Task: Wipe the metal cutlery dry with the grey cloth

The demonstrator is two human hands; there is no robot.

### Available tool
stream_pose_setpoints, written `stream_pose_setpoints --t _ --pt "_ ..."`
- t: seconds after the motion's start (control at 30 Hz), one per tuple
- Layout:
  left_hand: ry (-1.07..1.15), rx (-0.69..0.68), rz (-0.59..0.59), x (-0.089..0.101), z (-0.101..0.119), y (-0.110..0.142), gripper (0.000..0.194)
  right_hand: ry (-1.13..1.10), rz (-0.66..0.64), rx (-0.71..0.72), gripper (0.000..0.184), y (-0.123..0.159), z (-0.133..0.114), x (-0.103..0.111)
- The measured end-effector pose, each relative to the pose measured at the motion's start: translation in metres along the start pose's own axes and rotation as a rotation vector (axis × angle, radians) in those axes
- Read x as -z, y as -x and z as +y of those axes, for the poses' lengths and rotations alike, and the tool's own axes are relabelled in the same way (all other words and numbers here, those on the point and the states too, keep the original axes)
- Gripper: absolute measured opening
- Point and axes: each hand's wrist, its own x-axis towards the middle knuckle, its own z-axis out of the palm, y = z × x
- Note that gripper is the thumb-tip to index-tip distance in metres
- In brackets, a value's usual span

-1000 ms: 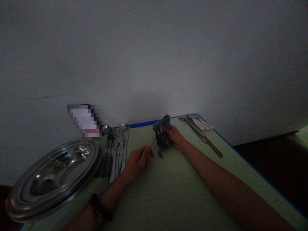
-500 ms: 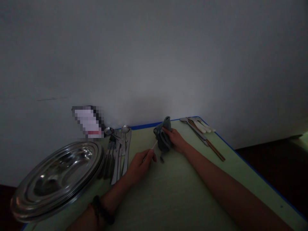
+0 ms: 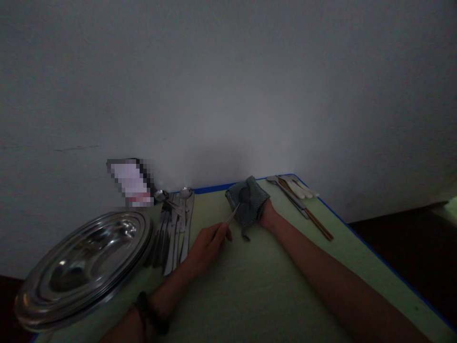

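Observation:
My left hand [image 3: 210, 240] is closed around the handle of a metal spoon [image 3: 244, 195], which points up and away to the right. The round bowl of the spoon rests against a dark grey checked cloth [image 3: 255, 200]. Behind and under that cloth is my right hand [image 3: 267, 214], supporting it; its fingers are mostly covered by the fabric. One corner of the cloth hangs down toward the table.
Stacked oval metal trays [image 3: 85, 267] stand at the left of the green table [image 3: 250, 290]. Several forks, knives and spoons [image 3: 178, 224] lie beside them. A phone [image 3: 130, 181] leans on the wall. Chopsticks [image 3: 317, 221], other cutlery and white-handled pieces [image 3: 300, 189] lie at the right.
The cloth was bunched around the spoon's head in my right hand; now it is spread out and the spoon's bowl shows. My left hand has barely moved.

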Motion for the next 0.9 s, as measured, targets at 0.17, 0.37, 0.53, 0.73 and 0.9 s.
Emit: stream_pose_setpoints --t 0.17,0.37,0.53,0.73,0.9 --pt "0.036 -0.009 0.017 0.0 -0.002 0.0 0.044 -0.087 0.123 -0.077 0.025 -0.001 0.003 0.004" --pt "0.027 -0.022 -0.025 -0.001 -0.001 0.0 0.043 0.108 0.004 -0.053 0.02 0.004 0.002 0.003" --pt "-0.05 -0.038 -0.039 -0.001 0.001 0.0 0.043 0.232 -0.017 -0.012 0.027 0.006 0.002 0.002" --pt "-0.1 -0.049 -0.049 0.0 0.002 0.001 0.041 0.254 0.03 -0.043 0.02 0.01 -0.003 -0.004" --pt "-0.09 -0.039 -0.05 0.001 0.002 0.0 0.039 0.292 0.113 -0.147 0.013 0.008 -0.005 -0.002"
